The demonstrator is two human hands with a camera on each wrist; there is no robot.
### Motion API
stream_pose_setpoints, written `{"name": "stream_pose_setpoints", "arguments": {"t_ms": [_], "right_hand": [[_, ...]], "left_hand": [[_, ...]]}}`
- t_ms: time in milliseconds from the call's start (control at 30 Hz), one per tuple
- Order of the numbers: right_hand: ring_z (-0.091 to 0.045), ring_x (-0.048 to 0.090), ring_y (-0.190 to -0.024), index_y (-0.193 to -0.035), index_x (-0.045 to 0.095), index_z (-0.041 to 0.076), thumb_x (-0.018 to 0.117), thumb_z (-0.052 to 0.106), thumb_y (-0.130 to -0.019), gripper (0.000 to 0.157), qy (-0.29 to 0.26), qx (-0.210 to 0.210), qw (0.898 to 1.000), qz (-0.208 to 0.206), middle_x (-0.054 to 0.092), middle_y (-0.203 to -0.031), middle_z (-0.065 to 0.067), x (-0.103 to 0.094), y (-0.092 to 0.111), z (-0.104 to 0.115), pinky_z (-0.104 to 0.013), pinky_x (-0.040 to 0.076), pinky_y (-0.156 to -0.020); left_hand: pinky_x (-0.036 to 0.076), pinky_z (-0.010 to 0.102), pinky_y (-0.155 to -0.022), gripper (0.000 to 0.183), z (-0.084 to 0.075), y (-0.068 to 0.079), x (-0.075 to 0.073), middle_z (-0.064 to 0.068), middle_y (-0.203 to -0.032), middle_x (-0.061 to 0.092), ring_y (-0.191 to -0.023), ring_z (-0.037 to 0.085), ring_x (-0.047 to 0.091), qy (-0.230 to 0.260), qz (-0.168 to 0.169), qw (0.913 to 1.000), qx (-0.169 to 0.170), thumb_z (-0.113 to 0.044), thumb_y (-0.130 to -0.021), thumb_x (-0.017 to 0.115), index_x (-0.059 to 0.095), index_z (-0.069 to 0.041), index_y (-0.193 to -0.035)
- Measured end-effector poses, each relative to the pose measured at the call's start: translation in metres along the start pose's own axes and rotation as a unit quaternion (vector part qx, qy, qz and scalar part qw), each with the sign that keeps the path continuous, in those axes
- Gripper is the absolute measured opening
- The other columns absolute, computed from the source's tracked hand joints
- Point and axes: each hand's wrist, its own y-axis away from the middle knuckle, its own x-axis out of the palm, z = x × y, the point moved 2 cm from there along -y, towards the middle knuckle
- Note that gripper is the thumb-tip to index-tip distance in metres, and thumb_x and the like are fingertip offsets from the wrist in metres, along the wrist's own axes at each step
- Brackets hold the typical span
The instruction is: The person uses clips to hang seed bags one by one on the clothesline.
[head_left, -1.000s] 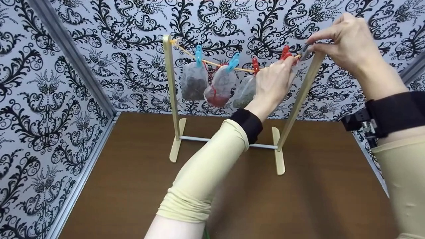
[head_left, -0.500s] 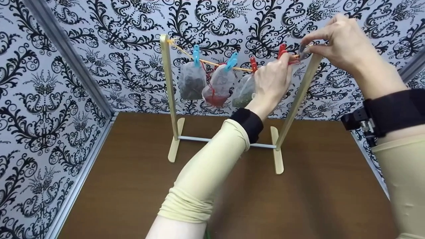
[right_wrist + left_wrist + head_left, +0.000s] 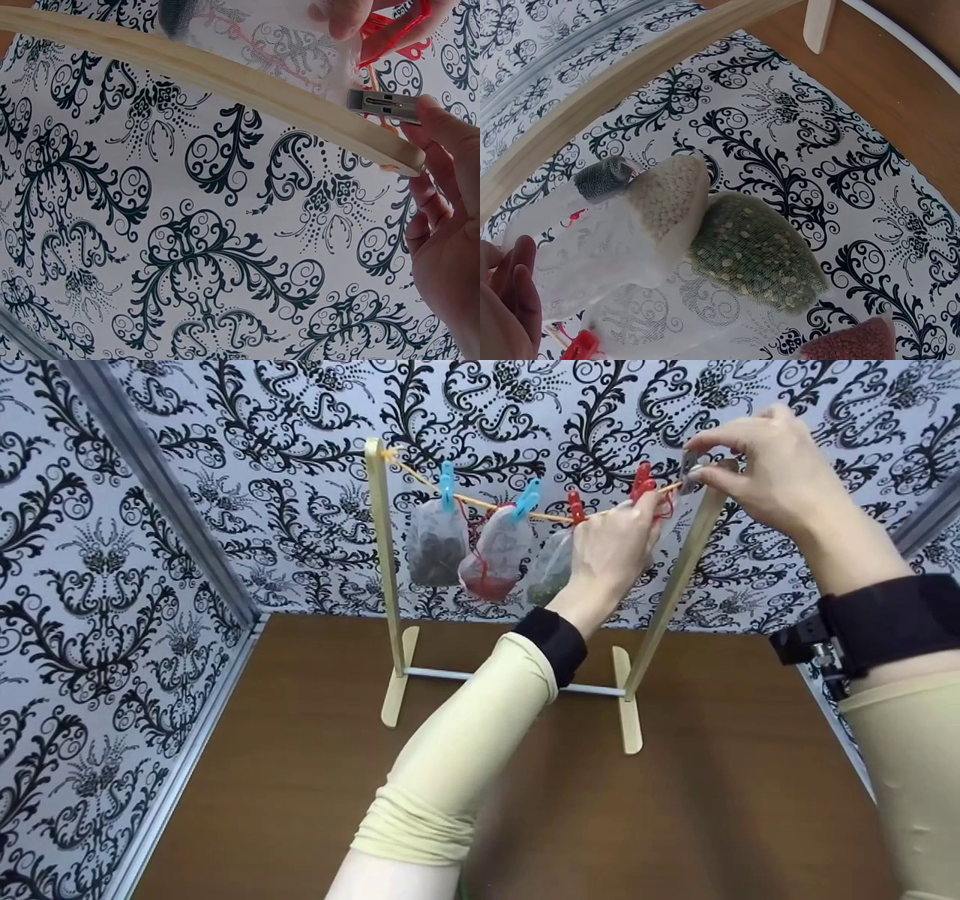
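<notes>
My right hand [image 3: 791, 472] pinches a grey clothespin [image 3: 386, 105] near the top of the right wooden post [image 3: 679, 574]. Between its fingers and thumb, my left hand [image 3: 611, 547] holds the upper part of a sheer drawstring bag [image 3: 262, 45] with dark contents at its bottom, beside the orange line [image 3: 555, 517]. A red drawstring [image 3: 390, 30] trails by those fingers. Farther left on the line hang a dark-filled bag [image 3: 435, 551] and a red-filled bag [image 3: 491, 577] under blue clothespins [image 3: 448, 484]. Red clothespins [image 3: 575, 505] hold a green-filled bag [image 3: 754, 255] and a cream-filled bag [image 3: 671, 195].
The left wooden post [image 3: 384, 555] carries the line's other end. A white crossbar [image 3: 442, 673] joins the stand's feet [image 3: 630, 712] on the brown table [image 3: 300, 795]. Patterned walls [image 3: 97, 585] rise close behind and at the left.
The right hand has come slightly down with the grey clothespin, closer to the line's right end. The left hand stays at the bag with only a small shift. The hanging bags look the same.
</notes>
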Motion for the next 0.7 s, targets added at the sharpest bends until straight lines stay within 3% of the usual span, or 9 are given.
{"name": "stream_pose_setpoints", "arguments": {"t_ms": [100, 300, 533, 700], "right_hand": [[-0.027, 0.037, -0.101, -0.126, 0.068, 0.013, 0.068, 0.017, -0.094, 0.032, -0.001, -0.022, 1.000, -0.008, 0.069, -0.115, -0.019, 0.002, 0.001, 0.004, -0.036, 0.030, -0.084], [-0.041, 0.045, -0.114, -0.129, 0.065, 0.010, 0.068, 0.008, -0.092, 0.037, 0.002, -0.069, 0.997, -0.021, 0.068, -0.119, -0.025, 0.010, 0.003, 0.014, -0.059, 0.027, -0.101], [-0.043, 0.044, -0.119, -0.142, 0.055, 0.015, 0.062, 0.016, -0.098, 0.045, 0.027, -0.068, 0.997, -0.008, 0.062, -0.136, -0.022, 0.018, 0.009, 0.015, -0.057, 0.026, -0.098], [-0.043, 0.043, -0.127, -0.144, 0.052, 0.018, 0.062, 0.016, -0.098, 0.047, 0.016, -0.061, 0.998, -0.014, 0.058, -0.142, -0.019, 0.022, 0.012, 0.013, -0.057, 0.025, -0.101]], "left_hand": [[0.052, 0.025, -0.054, 0.022, 0.002, 0.004, 0.000, -0.008, -0.090, 0.077, -0.063, 0.010, 0.067, -0.011, -0.013, 0.9998, 0.012, -0.036, -0.100, 0.055, 0.066, -0.026, -0.116], [0.052, 0.024, -0.052, 0.020, 0.009, 0.013, -0.001, -0.009, -0.097, 0.077, -0.061, 0.010, 0.068, -0.015, -0.043, 0.9982, 0.038, -0.035, -0.099, 0.057, 0.067, -0.024, -0.113], [0.050, 0.024, -0.048, 0.020, 0.016, 0.025, -0.005, -0.009, -0.085, 0.075, -0.054, 0.010, 0.064, -0.020, -0.058, 0.9964, 0.058, -0.037, -0.100, 0.056, 0.067, -0.022, -0.108], [0.049, 0.022, -0.048, 0.027, 0.026, 0.031, -0.008, -0.008, -0.079, 0.076, -0.052, 0.008, 0.061, -0.010, -0.061, 0.9962, 0.061, -0.040, -0.098, 0.060, 0.066, -0.022, -0.118]]}}
